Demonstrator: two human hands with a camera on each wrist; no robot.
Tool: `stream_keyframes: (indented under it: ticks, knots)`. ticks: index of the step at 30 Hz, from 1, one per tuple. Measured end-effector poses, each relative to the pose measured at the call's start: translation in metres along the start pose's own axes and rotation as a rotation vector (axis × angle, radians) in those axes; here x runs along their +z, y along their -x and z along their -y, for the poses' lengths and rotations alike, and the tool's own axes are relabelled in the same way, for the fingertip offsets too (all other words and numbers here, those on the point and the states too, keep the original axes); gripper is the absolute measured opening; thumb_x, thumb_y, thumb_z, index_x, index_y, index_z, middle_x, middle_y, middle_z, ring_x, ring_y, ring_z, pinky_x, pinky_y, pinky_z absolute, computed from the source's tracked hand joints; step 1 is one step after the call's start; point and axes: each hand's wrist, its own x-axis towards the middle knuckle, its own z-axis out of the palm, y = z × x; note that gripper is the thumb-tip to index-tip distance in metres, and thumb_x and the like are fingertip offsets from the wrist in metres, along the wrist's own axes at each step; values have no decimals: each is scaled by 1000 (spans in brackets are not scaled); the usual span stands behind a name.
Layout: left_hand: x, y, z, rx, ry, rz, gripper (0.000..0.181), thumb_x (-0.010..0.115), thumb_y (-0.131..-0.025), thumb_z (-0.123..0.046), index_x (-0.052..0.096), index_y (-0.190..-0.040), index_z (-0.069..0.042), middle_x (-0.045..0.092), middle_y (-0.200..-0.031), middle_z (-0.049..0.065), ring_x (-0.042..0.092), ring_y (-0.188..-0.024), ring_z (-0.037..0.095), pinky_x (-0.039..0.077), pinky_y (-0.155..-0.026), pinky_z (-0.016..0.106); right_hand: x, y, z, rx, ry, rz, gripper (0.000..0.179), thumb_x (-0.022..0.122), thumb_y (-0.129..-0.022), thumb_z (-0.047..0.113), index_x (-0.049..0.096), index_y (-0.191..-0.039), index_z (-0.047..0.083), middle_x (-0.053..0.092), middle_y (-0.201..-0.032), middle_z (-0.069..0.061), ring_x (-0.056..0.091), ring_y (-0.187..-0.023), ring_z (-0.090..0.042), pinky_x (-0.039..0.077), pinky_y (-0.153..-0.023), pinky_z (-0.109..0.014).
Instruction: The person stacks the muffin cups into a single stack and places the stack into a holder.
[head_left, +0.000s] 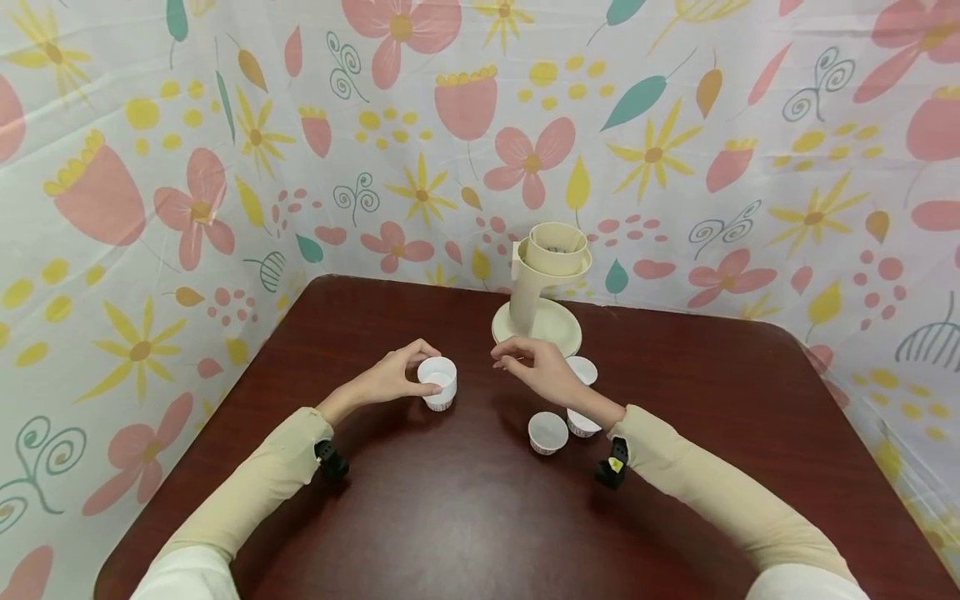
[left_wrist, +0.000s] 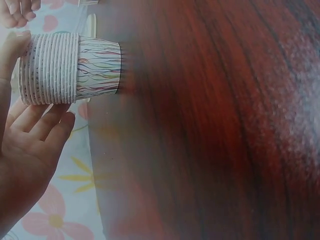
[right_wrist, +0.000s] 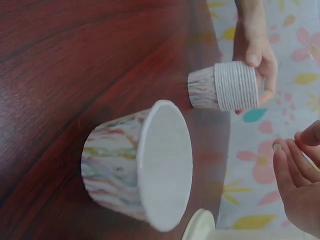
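In my left hand (head_left: pixel 392 375) is a stack of white paper baking cups (head_left: pixel 438 385), gripped between thumb and fingers near the rims. Many rims sit nested in the left wrist view, and the lowest cup (left_wrist: pixel 100 67) shows a wavy coloured line print. My right hand (head_left: pixel 546 369) hovers to the right of the stack, fingers loosely bent, with nothing in it. Below the right wrist stands a single baking cup (head_left: pixel 548 433), upright. A second cup (head_left: pixel 582 425) is partly covered by the right forearm, and a third cup (head_left: pixel 583 369) lies behind the hand.
A cream stand (head_left: pixel 523 304) with a round base (head_left: pixel 562 325) rises at the back of the table, a cup-shaped cream piece (head_left: pixel 558 242) set in its ring. The dark wooden table (head_left: pixel 420 500) meets a flower-patterned cloth (head_left: pixel 645 167) at the back and left.
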Motion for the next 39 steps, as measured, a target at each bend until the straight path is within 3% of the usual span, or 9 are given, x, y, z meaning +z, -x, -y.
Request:
stream_keyframes:
  ticks: [8, 14, 20, 32, 39]
  knots:
    - [0, 1, -2, -7, -8, -2, 50, 80, -80, -24, 51, -120, -16, 66, -123, 4, 59, -119, 17, 44, -96, 40, -18, 13, -2, -12, -42, 63, 18, 59, -96, 9, 66, -112, 5, 70, -108, -14, 67, -104, -29, 51, -85, -25]
    - [2, 1, 0, -6, 2, -3, 50, 79, -81, -24, 50, -121, -15, 67, -121, 4, 62, -110, 17, 44, -95, 39, -21, 27, -5, 10, -22, 107, 23, 62, -94, 8, 64, -116, 3, 69, -113, -15, 66, -107, -30, 51, -90, -24]
    - [3, 1, 2, -9, 10, 5, 50, 79, -82, -22, 49, -121, -15, 68, -120, 3, 64, -107, 15, 46, -93, 37, -22, 38, -11, -30, -48, 128, 40, 64, -91, 2, 54, -130, 0, 66, -117, -19, 64, -108, -37, 52, -90, -37]
    - [3, 0, 2, -2, 14, 1, 50, 78, -82, -21, 48, -121, -14, 68, -120, 3, 63, -108, 16, 46, -95, 39, -29, 54, -18, -53, 143, 113, 31, 70, -89, 20, 64, -119, 13, 69, -113, -12, 65, -105, -20, 51, -91, -39]
    - [4, 0, 4, -2, 13, -7, 50, 78, -82, -22, 48, -121, -14, 67, -121, 3, 62, -111, 16, 44, -97, 41, -34, 62, -20, -41, 233, 144, 39, 76, -84, 26, 65, -119, 12, 68, -117, -10, 63, -108, -23, 50, -91, -42]
